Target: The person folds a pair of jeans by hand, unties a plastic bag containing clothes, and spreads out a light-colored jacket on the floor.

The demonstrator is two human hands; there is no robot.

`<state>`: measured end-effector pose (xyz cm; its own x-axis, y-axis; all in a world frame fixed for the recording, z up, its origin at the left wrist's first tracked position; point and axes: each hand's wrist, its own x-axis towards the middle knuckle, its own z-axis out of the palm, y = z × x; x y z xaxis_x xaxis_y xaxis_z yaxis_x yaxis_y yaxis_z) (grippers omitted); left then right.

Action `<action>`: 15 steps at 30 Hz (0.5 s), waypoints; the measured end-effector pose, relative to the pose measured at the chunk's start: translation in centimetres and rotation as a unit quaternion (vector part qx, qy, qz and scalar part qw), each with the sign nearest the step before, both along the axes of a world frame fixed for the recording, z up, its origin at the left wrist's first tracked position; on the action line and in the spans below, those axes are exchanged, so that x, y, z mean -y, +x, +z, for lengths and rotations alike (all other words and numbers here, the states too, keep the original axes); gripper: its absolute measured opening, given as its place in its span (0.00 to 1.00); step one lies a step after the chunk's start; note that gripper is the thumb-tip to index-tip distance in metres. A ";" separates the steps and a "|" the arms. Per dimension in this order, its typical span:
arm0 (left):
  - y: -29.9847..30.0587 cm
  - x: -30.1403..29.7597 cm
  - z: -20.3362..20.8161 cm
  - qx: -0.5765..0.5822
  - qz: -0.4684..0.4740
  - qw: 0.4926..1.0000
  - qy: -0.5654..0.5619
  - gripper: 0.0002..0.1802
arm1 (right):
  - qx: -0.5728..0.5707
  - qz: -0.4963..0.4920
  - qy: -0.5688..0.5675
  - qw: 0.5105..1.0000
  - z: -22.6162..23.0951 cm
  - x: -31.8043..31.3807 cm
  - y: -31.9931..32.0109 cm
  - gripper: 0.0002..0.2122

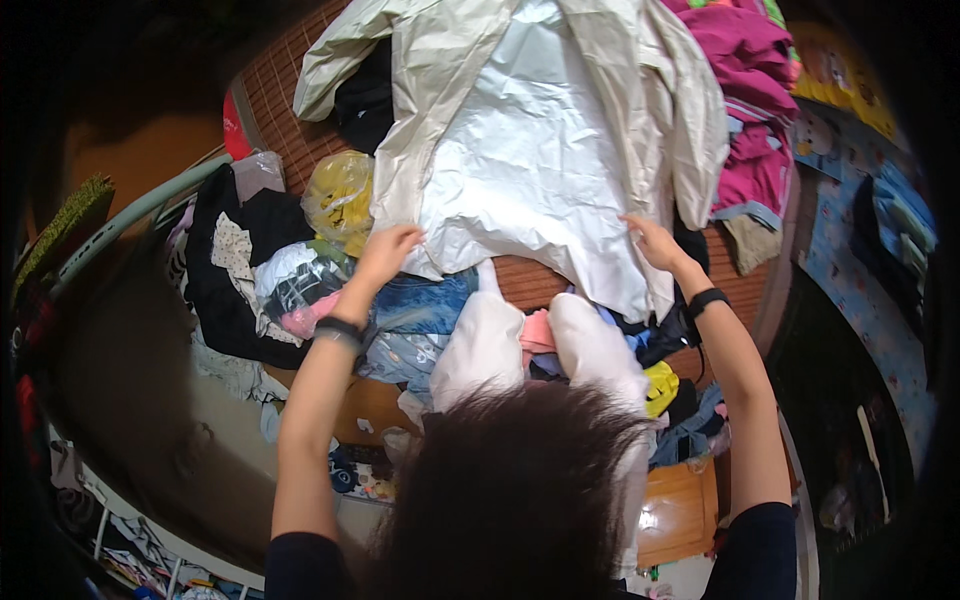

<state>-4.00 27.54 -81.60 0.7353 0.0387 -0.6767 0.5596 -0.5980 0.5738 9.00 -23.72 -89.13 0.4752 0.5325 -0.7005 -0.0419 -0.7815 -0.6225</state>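
Note:
A cream jacket [440, 90] lies spread in front of me, its fronts parted over a shiny white lining [530, 140]. Its hem is the side nearest my knees. At the lower left part of the jacket, my left hand [385, 252] has its fingers closed on the fabric. My right hand [656, 245] pinches the cloth at the lower right, where the lining meets the front panel. Both fingertip grips are small in view. The sleeves reach out to either side at the far end, and the collar is cut off by the upper edge.
Clothes surround the jacket: a magenta garment [745, 160] at right, black clothing [225, 300] and a clear bag with yellow contents [340, 200] at left. Folded jeans [425, 303] lie by my white-trousered legs [480, 350]. Beneath is a reddish-brown ribbed mat [525, 287].

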 end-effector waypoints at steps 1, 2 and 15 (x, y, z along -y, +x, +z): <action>2.6 2.3 -2.1 0.019 -0.044 0.999 0.007 0.15 | 0.060 0.025 0.021 0.998 -2.8 -0.1 0.1 0.35; 4.2 3.1 -3.5 0.023 -0.044 0.999 0.006 0.14 | 0.052 0.044 0.000 0.998 -3.9 -1.9 0.6 0.36; 8.4 1.8 -18.5 0.072 -0.140 0.948 0.275 0.15 | 0.320 -0.022 -0.126 0.939 -7.8 -1.4 5.5 0.21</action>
<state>4.40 25.76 -100.06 0.8522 0.1469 -0.5021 0.2747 -0.9425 0.1905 14.47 -22.36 -96.96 0.8592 0.3582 -0.3653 0.2423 -0.9138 -0.3261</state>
